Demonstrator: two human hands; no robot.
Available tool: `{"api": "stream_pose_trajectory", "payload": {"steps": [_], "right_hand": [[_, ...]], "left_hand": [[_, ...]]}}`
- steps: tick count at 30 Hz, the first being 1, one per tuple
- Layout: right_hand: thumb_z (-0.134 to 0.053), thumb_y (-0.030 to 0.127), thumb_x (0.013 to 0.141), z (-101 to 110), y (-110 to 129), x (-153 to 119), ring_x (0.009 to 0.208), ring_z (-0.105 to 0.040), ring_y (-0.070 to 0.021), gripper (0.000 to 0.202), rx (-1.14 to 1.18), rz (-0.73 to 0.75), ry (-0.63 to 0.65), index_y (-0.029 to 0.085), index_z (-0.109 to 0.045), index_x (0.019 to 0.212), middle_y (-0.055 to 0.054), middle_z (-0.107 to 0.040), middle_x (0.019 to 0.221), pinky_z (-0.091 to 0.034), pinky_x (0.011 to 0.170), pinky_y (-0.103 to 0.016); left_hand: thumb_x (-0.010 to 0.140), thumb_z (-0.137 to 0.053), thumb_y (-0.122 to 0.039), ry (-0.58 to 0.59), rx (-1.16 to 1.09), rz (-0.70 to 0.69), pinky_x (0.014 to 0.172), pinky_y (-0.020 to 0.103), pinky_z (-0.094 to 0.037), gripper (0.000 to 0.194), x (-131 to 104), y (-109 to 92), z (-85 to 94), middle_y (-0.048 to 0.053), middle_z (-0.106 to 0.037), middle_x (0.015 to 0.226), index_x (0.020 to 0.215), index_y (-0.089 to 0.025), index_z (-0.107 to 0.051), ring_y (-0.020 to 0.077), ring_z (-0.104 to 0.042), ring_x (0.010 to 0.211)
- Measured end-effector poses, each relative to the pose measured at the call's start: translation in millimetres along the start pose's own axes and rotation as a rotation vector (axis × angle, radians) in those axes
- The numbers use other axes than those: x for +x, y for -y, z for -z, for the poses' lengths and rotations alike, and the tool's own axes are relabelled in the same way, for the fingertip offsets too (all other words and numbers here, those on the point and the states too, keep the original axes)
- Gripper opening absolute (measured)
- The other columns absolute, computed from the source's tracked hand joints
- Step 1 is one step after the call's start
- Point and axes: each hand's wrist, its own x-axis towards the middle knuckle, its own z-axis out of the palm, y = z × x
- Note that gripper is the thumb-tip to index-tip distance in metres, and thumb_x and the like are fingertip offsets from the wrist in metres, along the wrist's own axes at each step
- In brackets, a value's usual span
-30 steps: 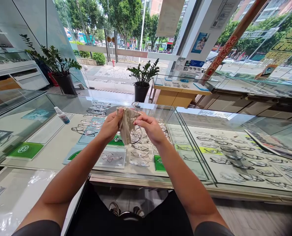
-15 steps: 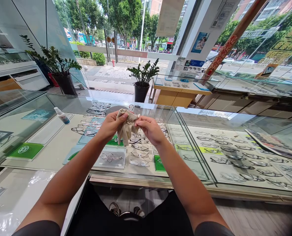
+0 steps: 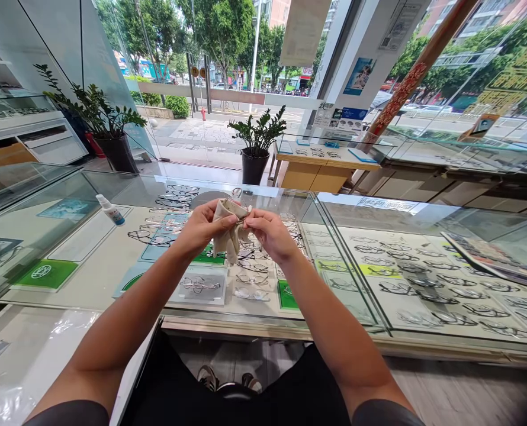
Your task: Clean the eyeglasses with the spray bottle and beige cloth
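Above the glass display counter, both my hands meet around a beige cloth (image 3: 227,239). My left hand (image 3: 206,223) is closed on the cloth, thumb pressed over a fold, and the loose end hangs down. My right hand (image 3: 267,229) pinches a thin-framed pair of eyeglasses (image 3: 237,192) at the cloth's right edge. Only a thin curved part of the frame shows above the cloth; the fingers and cloth hide most of it. Beneath the glass lie rows of eyeglass frames (image 3: 251,279), partly covered by my hands.
A white spray bottle (image 3: 111,211) stands on the counter to the left. A magazine (image 3: 489,254) lies on the glass at the right. Beyond the counter are a potted plant (image 3: 255,145) and a wooden display table (image 3: 319,174). A green card (image 3: 45,273) shows at the left.
My left thumb has shifted right and slightly down across the cloth, and the cloth's folds have changed shape. My right hand stays nearly in place.
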Motion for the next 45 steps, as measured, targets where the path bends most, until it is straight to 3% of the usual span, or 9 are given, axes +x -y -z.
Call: {"api": "stream_pose_trajectory", "payload": {"steps": [10,22,36,45], "right_hand": [[-0.082,0.042,0.076,-1.4,-1.7,0.0,0.080,-0.052,-0.0181,0.022,-0.045,-0.006,-0.001,0.023,-0.073,0.071,0.000,-0.062,0.077,-0.044,0.084,-0.035],[-0.082,0.045,0.078,1.9,-3.0,0.8,0.086,-0.054,-0.0196,0.024,-0.050,-0.015,0.032,0.022,-0.076,0.073,-0.003,-0.066,0.085,-0.045,0.086,-0.037],[-0.079,0.042,0.079,-0.7,0.3,-0.8,0.086,-0.056,-0.0199,0.021,-0.113,-0.021,0.065,0.023,-0.074,0.071,-0.001,-0.066,0.081,-0.045,0.092,-0.039],[-0.077,0.040,0.082,-0.4,-2.4,-1.5,0.086,-0.057,-0.0191,0.019,-0.159,-0.025,0.096,0.022,-0.075,0.077,-0.001,-0.067,0.083,-0.044,0.090,-0.038]], "left_hand": [[0.076,-0.103,-0.044,-0.049,0.023,0.003,0.069,0.026,-0.055,0.039,-2.7,3.9,-7.7,0.006,-0.079,0.086,0.097,-0.016,-0.087,0.0147,-0.069,0.074],[0.080,-0.100,-0.046,-0.042,0.031,-0.068,0.077,0.027,-0.061,0.036,-3.1,4.6,-9.5,0.011,-0.085,0.097,0.101,-0.018,-0.089,0.0176,-0.075,0.083],[0.077,-0.096,-0.067,-0.136,-0.001,-0.035,0.068,0.028,-0.060,0.057,-0.4,5.9,-11.1,0.009,-0.083,0.083,0.096,-0.013,-0.087,0.0191,-0.075,0.071],[0.079,-0.091,-0.073,-0.143,0.007,-0.015,0.056,0.027,-0.057,0.061,-0.1,5.2,-12.5,0.006,-0.077,0.068,0.088,-0.013,-0.084,0.0168,-0.070,0.056]]}}
